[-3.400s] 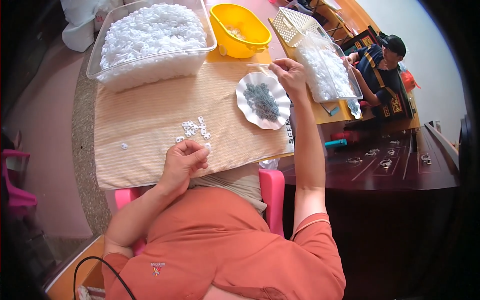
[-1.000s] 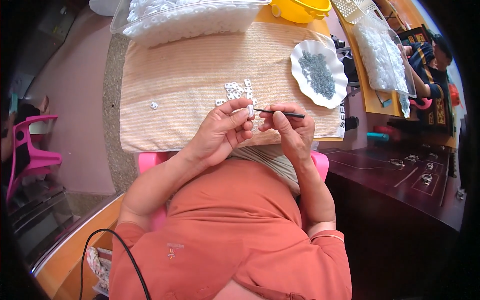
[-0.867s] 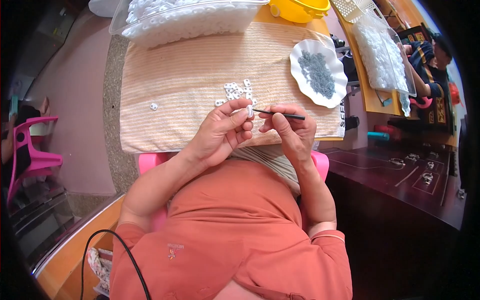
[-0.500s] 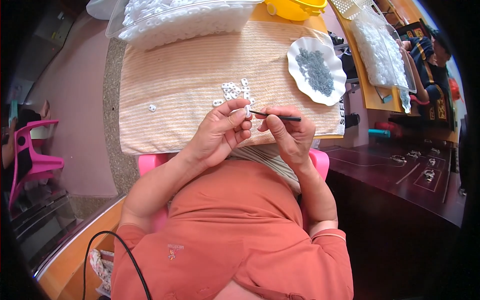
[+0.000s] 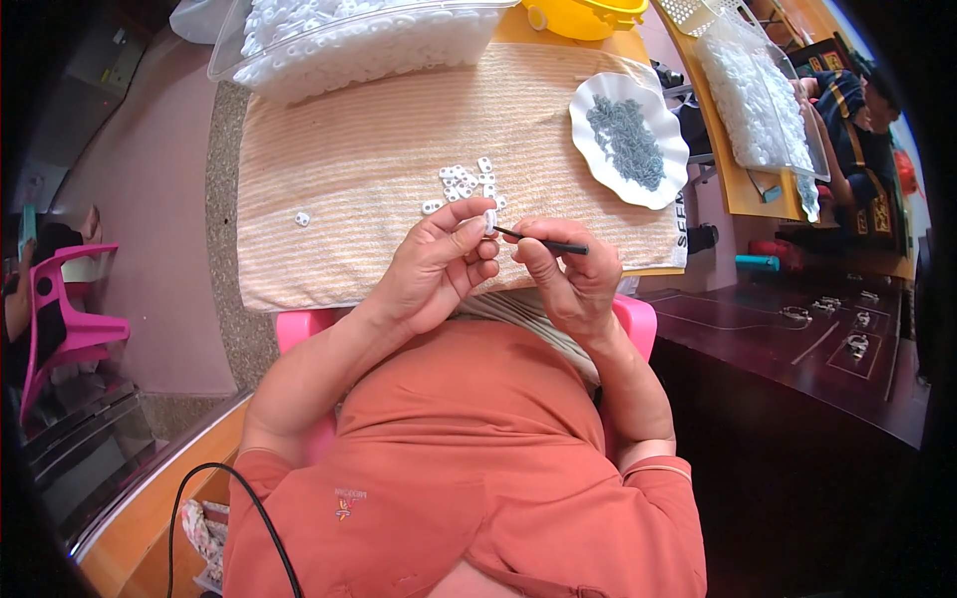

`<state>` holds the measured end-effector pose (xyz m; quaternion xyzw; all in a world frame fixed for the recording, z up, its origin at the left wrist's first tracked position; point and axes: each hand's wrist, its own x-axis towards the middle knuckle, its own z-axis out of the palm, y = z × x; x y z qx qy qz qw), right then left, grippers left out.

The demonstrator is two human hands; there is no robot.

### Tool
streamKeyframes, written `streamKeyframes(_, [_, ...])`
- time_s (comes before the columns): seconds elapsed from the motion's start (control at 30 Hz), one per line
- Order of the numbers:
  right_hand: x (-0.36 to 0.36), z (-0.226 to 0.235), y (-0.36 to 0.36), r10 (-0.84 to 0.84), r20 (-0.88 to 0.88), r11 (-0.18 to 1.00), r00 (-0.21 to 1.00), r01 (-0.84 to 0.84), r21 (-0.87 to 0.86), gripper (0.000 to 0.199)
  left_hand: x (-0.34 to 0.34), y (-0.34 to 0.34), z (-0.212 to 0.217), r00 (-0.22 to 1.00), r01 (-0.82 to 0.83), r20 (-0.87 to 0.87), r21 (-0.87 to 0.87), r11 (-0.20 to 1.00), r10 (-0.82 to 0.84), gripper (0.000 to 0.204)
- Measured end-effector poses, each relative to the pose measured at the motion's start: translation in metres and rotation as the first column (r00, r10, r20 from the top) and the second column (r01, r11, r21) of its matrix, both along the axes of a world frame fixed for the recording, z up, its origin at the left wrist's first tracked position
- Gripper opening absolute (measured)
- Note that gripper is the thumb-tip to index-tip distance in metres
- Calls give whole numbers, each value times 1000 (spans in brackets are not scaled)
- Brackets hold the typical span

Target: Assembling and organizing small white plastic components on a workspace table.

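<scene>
— Left hand [image 5: 431, 267]? Pinching a tiny white piece [image 5: 489, 220] at the fingertips, near the striped mat [image 5: 379, 149]. Light, hard, easy to drop.

— Right hand [image 5: 564, 279]? Closed on a thin black tool [image 5: 543, 242], tip touching the piece. Best held by the edges.

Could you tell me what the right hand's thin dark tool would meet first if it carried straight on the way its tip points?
The small white piece pinched in the left hand's fingers; the right hand's tool tip looks already at it, though depth is unclear.

2 hands [image 5: 439, 264] — 1 black tool [image 5: 543, 242], 1 white dish [image 5: 630, 140], 2 clear tubs [image 5: 349, 40].
</scene>
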<state>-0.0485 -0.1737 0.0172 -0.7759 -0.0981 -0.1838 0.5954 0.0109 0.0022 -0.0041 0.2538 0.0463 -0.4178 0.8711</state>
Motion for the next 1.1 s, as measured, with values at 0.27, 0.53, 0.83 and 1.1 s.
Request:
streamKeyframes(0.27, [0, 1, 5, -81, 11, 997, 997, 81, -15, 16, -1, -1, 0, 1000, 3, 9, 5, 1000, -3, 23])
streamKeyframes(0.53, [3, 1, 1, -45, -85, 998, 995, 40, -54, 15, -2, -1, -1, 997, -19, 70, 68, 998, 14, 23])
streamKeyframes(0.83, [8, -5, -4, 77, -314, 973, 946, -3, 229, 13, -4, -2, -2, 993, -22, 117, 170, 985, 2, 25])
streamKeyframes(1.1, [10, -10, -11, 122, -344, 985, 931, -72, 154, 13, -6, -3, 0, 990, -22, 143, 192, 981, -6, 25])
